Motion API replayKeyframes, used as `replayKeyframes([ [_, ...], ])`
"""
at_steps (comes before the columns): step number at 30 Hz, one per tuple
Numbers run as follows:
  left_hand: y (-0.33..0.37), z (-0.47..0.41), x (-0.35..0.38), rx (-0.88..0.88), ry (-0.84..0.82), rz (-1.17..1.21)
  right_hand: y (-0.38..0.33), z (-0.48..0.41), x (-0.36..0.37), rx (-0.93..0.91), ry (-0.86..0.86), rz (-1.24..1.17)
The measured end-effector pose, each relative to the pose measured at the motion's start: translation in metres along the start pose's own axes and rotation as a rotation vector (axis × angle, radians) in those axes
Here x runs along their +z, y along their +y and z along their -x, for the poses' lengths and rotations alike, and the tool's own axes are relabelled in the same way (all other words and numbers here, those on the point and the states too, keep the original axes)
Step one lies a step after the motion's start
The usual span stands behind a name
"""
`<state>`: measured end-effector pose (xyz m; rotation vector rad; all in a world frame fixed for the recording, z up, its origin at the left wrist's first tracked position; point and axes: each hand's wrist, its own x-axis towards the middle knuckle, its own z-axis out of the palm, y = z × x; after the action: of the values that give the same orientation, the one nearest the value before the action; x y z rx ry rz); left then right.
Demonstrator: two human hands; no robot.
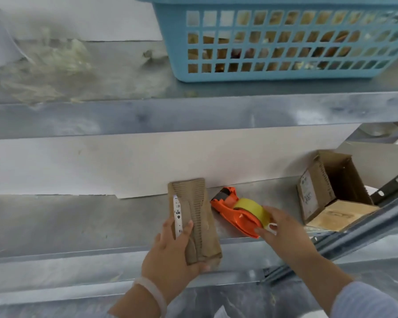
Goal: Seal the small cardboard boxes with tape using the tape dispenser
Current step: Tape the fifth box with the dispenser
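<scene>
A blue basket (168,42) on the upper shelf is holding blurred brown items. An open cardboard box (322,177) is lying sideways on the lower shelf (78,221), its label unreadable. The left hand (170,253) is gripping a small cardboard box (200,216) bearing a barcode sticker (177,214). The right hand (285,230) is resting spread fingers on the orange tape dispenser (232,212) just beside it.

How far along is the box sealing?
Early. Done: no tape visible on any box. In hand: the left hand grips a small cardboard box. The right hand is on the orange tape dispenser, grip unclear. Left: tape this box, then the open box to the right.
</scene>
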<state>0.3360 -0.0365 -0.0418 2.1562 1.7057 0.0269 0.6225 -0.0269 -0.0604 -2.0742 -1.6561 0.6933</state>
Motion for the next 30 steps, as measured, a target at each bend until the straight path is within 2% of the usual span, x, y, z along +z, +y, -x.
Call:
replayKeyframes([
  [6,0.014,-0.002,0.001,-0.063,0.062,-0.109,-0.003,0.014,0.001,-0.02,0.174,-0.151],
  [8,0.014,-0.002,0.003,-0.027,0.22,-0.101,-0.005,0.025,-0.004,-0.029,0.239,-0.231],
  [9,0.015,-0.001,0.005,0.035,0.357,-0.043,-0.005,0.03,-0.007,-0.05,0.275,-0.28],
  [10,0.019,-0.002,0.005,0.093,0.403,0.062,-0.006,0.035,-0.01,-0.086,0.307,-0.321],
  [11,0.028,-0.002,-0.002,0.134,0.368,0.195,-0.007,0.04,-0.013,-0.132,0.338,-0.348],
  [13,0.056,-0.003,-0.021,0.091,0.116,0.572,-0.01,0.045,-0.016,-0.221,0.393,-0.356],
  [15,0.087,-0.012,-0.036,-0.031,-0.119,0.961,-0.012,0.046,-0.014,-0.377,0.475,-0.305],
  [17,0.11,-0.021,-0.041,-0.133,-0.241,1.302,-0.017,0.048,-0.009,-0.514,0.525,-0.246],
  [19,0.123,-0.023,-0.045,-0.203,-0.215,1.531,-0.022,0.052,-0.005,-0.62,0.562,-0.169],
  [23,0.131,-0.018,-0.043,-0.263,-0.105,1.665,-0.027,0.054,-0.003,-0.789,0.587,-0.06],
  [25,0.13,-0.016,-0.042,-0.284,-0.099,1.723,-0.031,0.055,-0.006,-0.826,0.557,-0.097],
  [27,0.126,-0.014,-0.042,-0.284,-0.105,1.768,-0.034,0.062,-0.012,-0.741,0.519,-0.208],
  [28,0.123,-0.014,-0.043,-0.277,-0.109,1.786,-0.037,0.066,-0.016,-0.625,0.527,-0.291],
  [30,0.119,-0.012,-0.045,-0.274,-0.113,1.829,-0.043,0.07,-0.023,-0.272,0.552,-0.51],
])
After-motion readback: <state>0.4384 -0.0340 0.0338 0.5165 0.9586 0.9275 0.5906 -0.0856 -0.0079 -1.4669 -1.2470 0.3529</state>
